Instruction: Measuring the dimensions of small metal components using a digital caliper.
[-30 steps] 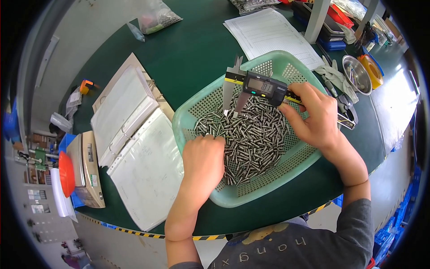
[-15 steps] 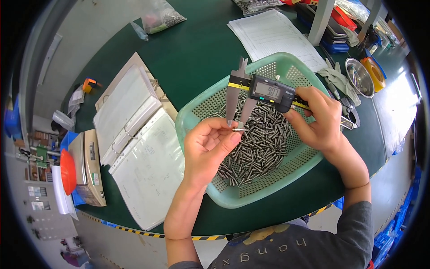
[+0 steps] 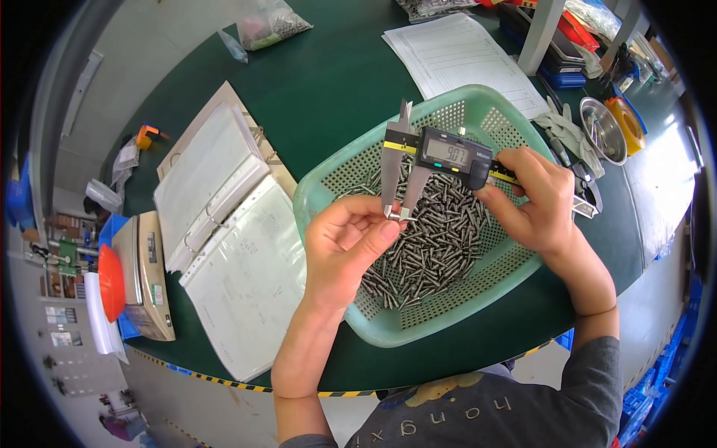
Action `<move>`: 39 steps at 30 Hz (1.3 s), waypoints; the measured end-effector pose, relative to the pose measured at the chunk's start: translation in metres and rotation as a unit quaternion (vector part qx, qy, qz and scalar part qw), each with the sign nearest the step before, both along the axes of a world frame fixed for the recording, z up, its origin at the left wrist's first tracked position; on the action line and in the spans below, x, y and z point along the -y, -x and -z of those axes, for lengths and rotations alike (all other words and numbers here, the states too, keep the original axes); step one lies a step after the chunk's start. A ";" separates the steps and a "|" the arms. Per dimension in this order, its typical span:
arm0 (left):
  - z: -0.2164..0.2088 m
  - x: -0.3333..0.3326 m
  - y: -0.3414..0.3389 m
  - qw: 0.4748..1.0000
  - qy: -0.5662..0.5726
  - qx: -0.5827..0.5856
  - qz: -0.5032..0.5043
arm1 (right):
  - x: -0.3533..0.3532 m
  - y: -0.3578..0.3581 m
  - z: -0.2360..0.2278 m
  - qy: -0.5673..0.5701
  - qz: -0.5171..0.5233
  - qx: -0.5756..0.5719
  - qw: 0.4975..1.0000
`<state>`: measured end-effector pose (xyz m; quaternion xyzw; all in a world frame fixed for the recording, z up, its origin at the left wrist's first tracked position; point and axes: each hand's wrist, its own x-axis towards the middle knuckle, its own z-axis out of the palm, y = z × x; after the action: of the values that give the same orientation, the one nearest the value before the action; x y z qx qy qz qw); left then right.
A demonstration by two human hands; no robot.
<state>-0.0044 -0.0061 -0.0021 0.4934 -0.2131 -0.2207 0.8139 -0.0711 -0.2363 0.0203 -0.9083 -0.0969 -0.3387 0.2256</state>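
My right hand (image 3: 532, 196) grips the body end of a digital caliper (image 3: 454, 154), thumb below and fingers over its beam. The caliper's jaws point down toward me, a small gap between them. My left hand (image 3: 347, 243) pinches a small metal pin (image 3: 402, 219) between thumb and fingers, its tip sitting at the jaw ends. Fingers hide part of the pin. Below both hands a pale green perforated plastic basket (image 3: 373, 328) holds a heap of similar metal pins (image 3: 433, 250).
Left of the basket lies an open ring binder (image 3: 246, 276) with sleeved pages. Beyond it stands a weighing scale (image 3: 146, 276) with an orange-red dish (image 3: 111, 284). Printed sheets (image 3: 463, 60), gloves (image 3: 564, 134) and a metal bowl (image 3: 602, 131) lie behind and to the right.
The caliper's jaw tips have come down slightly onto the pin and now overlap it. Both hands keep their grips and have hardly moved.
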 end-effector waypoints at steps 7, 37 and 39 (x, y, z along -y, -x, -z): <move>-0.022 -0.004 0.003 0.919 -0.325 0.222 0.007 | 0.001 0.001 0.002 0.008 0.003 0.020 1.000; -0.011 -0.007 -0.002 0.978 -0.180 0.073 -0.081 | -0.002 0.000 0.002 -0.008 0.050 -0.007 0.999; -0.010 -0.005 -0.001 0.981 -0.150 0.068 -0.100 | -0.001 -0.001 0.004 -0.021 0.021 0.021 0.999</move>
<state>-0.0038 -0.0009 0.0079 0.6424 -0.1823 -0.1331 0.7324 -0.0697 -0.2355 0.0160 -0.8978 -0.0751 -0.3643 0.2357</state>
